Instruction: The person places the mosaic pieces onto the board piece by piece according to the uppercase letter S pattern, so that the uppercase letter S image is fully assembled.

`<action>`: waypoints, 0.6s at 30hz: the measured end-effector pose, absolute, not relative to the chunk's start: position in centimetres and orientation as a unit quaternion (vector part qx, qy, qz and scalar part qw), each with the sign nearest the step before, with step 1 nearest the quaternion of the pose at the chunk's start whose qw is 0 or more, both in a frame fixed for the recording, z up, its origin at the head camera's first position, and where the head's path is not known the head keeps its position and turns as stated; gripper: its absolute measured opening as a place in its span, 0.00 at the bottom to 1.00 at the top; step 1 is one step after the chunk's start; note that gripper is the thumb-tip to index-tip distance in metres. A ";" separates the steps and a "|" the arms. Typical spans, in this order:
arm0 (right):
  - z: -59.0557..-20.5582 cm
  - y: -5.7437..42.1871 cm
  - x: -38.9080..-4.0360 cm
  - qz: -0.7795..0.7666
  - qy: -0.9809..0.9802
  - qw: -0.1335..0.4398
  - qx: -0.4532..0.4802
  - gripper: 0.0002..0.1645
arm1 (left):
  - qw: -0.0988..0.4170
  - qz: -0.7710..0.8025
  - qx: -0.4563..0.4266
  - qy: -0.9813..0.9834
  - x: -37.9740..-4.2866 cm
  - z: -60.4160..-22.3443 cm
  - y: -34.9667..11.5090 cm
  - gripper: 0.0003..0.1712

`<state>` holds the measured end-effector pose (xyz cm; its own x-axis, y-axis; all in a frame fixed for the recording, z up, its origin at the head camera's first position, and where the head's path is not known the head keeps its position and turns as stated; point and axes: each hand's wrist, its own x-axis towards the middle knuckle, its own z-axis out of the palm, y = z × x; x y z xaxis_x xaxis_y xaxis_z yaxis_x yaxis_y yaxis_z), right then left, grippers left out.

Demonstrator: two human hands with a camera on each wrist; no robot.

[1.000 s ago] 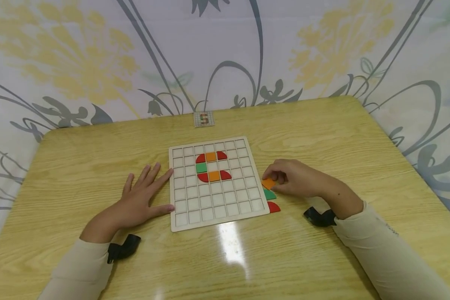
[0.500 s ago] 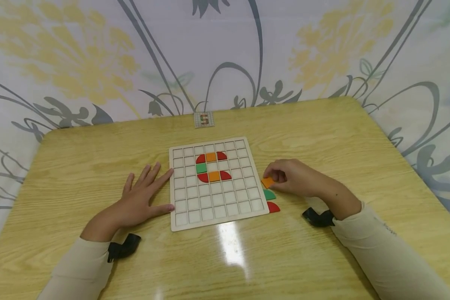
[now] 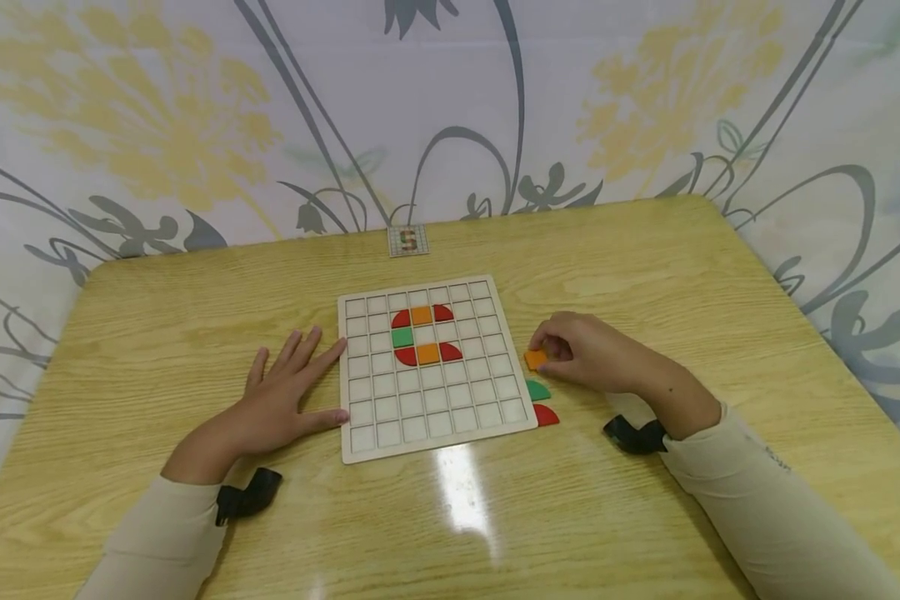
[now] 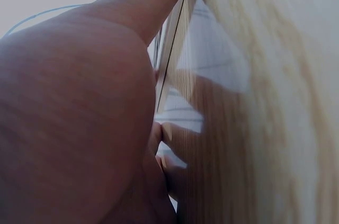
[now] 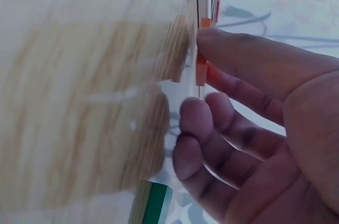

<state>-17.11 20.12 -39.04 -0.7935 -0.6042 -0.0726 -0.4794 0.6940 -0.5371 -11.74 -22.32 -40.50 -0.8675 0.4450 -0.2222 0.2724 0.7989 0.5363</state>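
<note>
My right hand (image 3: 588, 354) pinches an orange square tile (image 3: 536, 359) between thumb and index finger, just off the right edge of the white grid board (image 3: 450, 425). In the right wrist view the orange tile (image 5: 202, 73) stands close to the board's edge, and the other fingers curl loosely below. My left hand (image 3: 277, 400) lies spread flat on the table, thumb and index fingertips at the board's left edge. On the board, red quarter-round tiles (image 3: 450, 351), orange squares (image 3: 427, 353) and a green square (image 3: 402, 337) form a curved figure.
A green rounded tile (image 3: 538, 389) and a red one (image 3: 546, 415) lie along the board's right edge. Another green tile (image 5: 158, 203) shows low in the right wrist view. A small pattern card (image 3: 408, 241) lies at the table's back edge, before a flowered cloth (image 3: 450, 100).
My right hand with the orange tile has shifted slightly away from the green rounded tile, toward the back of the table. The left hand has stayed in place.
</note>
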 end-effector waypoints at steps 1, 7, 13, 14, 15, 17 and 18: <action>-39.0 20.1 -17.1 -0.250 0.915 0.115 -0.295 0.09 | 0.169 0.252 0.193 0.933 -11.7 -40.5 -22.3 0.53; -38.2 19.4 -17.1 -0.236 0.926 0.090 -0.280 0.12 | 0.172 0.248 0.191 0.934 -11.8 -40.7 -22.4 0.53; -37.6 17.9 -17.2 -0.247 0.924 0.103 -0.272 0.14 | 0.178 0.250 0.188 0.933 -11.8 -40.9 -22.5 0.53; -37.5 17.7 -17.2 -0.250 0.923 0.108 -0.270 0.14 | 0.178 0.250 0.187 0.933 -11.9 -40.9 -22.5 0.53; -37.4 17.4 -17.2 -0.254 0.922 0.111 -0.270 0.14 | 0.178 0.250 0.187 0.933 -11.9 -40.9 -22.5 0.53; -37.2 16.8 -17.2 -0.257 0.921 0.116 -0.270 0.13 | 0.178 0.248 0.186 0.934 -11.9 -40.8 -22.4 0.54; -37.1 16.6 -17.2 -0.257 0.920 0.115 -0.272 0.13 | 0.178 0.248 0.186 0.934 -11.9 -40.9 -22.4 0.54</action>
<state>-17.18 16.60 -37.07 -0.8259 -0.5592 -0.0718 -0.4407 0.7198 -0.5363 -11.88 -22.43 -40.86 -0.8673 0.4355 -0.2412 0.2587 0.8082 0.5290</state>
